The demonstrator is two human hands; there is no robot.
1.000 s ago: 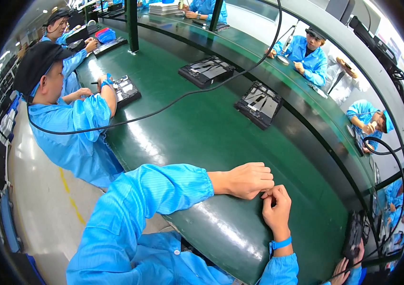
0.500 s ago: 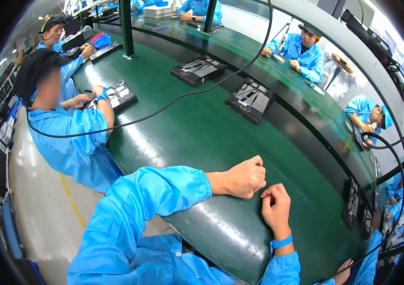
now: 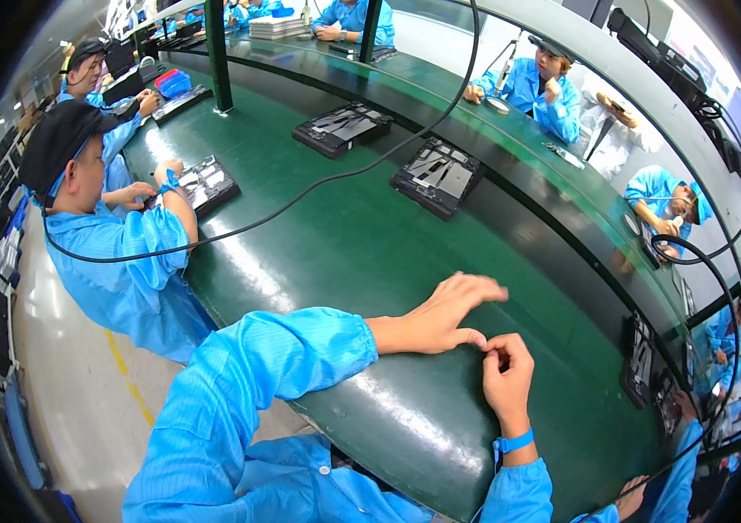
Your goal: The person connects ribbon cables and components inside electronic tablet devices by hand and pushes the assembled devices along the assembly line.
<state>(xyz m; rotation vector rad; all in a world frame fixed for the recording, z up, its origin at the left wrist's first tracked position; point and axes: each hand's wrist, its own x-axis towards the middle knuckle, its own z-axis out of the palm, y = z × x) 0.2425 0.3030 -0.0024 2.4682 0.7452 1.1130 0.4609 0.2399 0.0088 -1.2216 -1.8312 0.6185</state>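
Head view: my left hand (image 3: pixel 431 324) is spread wide above the green table (image 3: pixel 318 248), fingers blurred, its thumb meeting or nearly meeting the fingertips of my right hand (image 3: pixel 508 376). That one wears a blue wrist strap (image 3: pixel 514 442); I cannot tell whether its curled fingers pinch anything. An opened black device (image 3: pixel 438 177) sits beyond my left hand, well apart from it.

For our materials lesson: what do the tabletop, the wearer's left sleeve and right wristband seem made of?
Tabletop: glossy green sheet, perhaps laminate or rubber; lights reflect in bright streaks.
Left sleeve: thin, slightly shiny blue cloth, probably woven synthetic; fine lines and soft creases show.
Right wristband: flat blue strap, perhaps elastic fabric or plastic; too small to settle.
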